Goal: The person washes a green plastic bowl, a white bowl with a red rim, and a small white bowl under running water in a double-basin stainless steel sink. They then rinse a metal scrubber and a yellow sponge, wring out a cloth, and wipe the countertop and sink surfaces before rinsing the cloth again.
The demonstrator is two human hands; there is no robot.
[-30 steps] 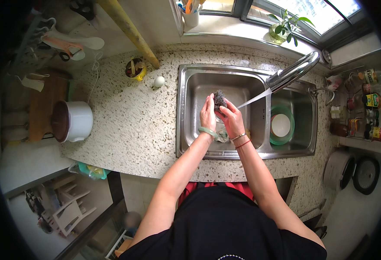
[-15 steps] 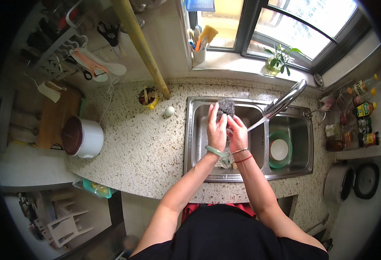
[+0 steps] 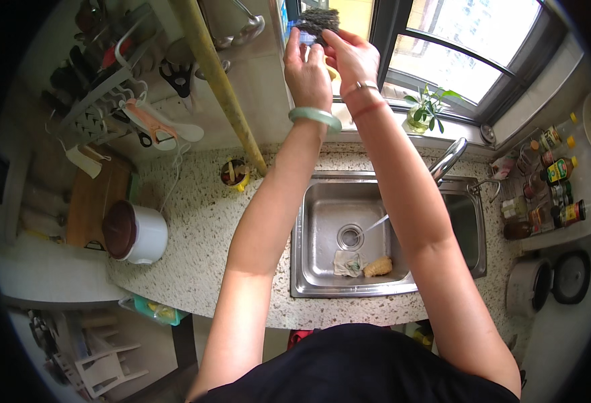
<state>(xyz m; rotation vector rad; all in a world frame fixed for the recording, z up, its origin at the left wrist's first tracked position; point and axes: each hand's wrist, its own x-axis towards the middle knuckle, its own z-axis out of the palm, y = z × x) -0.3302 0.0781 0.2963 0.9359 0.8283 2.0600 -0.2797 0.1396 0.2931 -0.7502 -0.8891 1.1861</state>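
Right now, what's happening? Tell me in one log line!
left hand and right hand: both hold dark fuzzy pad, near window | tap: water running into sink | counter: white pot, yellow cup

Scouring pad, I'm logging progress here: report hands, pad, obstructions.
Left hand and right hand both on dark scouring pad. Pad up in front of window. Right forearm hides part of sink.

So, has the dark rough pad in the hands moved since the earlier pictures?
Yes. Judged against the sink, the dark rough pad has moved forward, from above it to beyond its far rim, toward the window.
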